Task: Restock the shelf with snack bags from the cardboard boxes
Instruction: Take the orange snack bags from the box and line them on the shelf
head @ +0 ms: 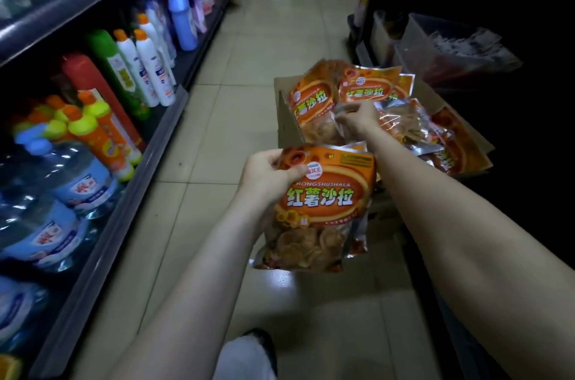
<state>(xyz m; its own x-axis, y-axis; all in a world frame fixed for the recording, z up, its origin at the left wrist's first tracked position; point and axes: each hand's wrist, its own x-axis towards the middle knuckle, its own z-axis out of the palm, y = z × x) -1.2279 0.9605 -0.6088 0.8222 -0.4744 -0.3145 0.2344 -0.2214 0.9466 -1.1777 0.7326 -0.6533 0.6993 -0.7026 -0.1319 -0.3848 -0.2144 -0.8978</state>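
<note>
A dark metal shelf (102, 224) on the left carries white orange-capped spray bottles (146, 65) and clear water jugs (71, 177). On the tiled floor (249, 46) an open brown cardboard box (287, 121) holds orange snack bags (311, 105). The left hand (267, 177) grips the top corner of an orange bag of chips (320, 202) printed "HONGSHUSHALA"; the right hand (357, 121) pinches a bag in the box.

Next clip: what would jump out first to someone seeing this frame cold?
The orange snack bag at centre, gripped at its top corner by the left hand. Just beyond it, the right hand reaches into the open cardboard box on the tiled floor, pinching another of the same bags there. Along the left edge, the shelf carries bright cleaning bottles and large water jugs.
</note>
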